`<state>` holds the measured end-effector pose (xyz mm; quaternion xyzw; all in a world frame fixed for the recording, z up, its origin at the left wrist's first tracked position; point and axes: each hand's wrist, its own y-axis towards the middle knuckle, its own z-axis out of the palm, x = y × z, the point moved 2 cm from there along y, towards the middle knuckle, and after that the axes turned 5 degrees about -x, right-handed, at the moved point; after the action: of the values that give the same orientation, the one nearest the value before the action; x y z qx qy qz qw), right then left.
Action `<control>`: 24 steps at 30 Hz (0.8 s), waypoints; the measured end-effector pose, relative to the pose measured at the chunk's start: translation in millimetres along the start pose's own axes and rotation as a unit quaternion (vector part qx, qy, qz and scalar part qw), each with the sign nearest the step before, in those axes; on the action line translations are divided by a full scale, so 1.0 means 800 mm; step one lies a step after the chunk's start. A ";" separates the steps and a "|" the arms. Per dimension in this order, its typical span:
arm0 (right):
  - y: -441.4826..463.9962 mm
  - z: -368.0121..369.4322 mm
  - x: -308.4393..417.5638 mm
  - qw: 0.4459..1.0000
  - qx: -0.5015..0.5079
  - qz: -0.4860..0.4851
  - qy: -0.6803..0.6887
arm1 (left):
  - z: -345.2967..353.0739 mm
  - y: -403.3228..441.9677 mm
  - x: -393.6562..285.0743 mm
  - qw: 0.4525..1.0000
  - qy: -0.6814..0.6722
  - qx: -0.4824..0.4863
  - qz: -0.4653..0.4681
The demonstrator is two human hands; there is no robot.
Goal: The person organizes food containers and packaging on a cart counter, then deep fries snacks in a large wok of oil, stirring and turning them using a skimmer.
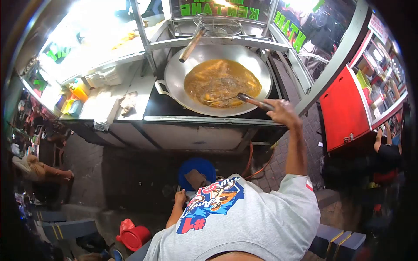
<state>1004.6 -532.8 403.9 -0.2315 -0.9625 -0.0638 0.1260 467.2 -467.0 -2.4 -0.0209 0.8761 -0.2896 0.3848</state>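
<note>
A wide metal wok (174, 69) holds bubbling oil (217, 74) with yellowish-brown food frying in it. My right hand (282, 112) is closed around the handle of a ladle (254, 101), at the wok's right front. The ladle's far end dips into the oil near the front of the wok. Low by my body, my left hand (180, 197) hangs beside a blue bucket (197, 167) with a brown piece of cloth or card on it. Its fingers look curled, but what they hold, if anything, is too small to make out.
A strainer with a wooden handle (193, 43) rests across the wok's back rim. Bottles (79, 90) and a crumpled cloth (128, 103) lie on the left counter. A red cabinet (344, 108) stands right. A red bucket (135, 237) is on the floor. Other people appear at both sides.
</note>
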 end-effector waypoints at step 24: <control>0.180 0.219 -0.012 0.999 -0.024 0.028 0.033 | -0.006 -0.015 0.071 0.995 0.081 -0.063 -0.009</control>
<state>1042.1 -377.8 242.1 -0.2586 -0.9494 -0.0906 0.1537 421.4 -489.3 -31.3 -0.0297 0.9207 -0.2381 0.3079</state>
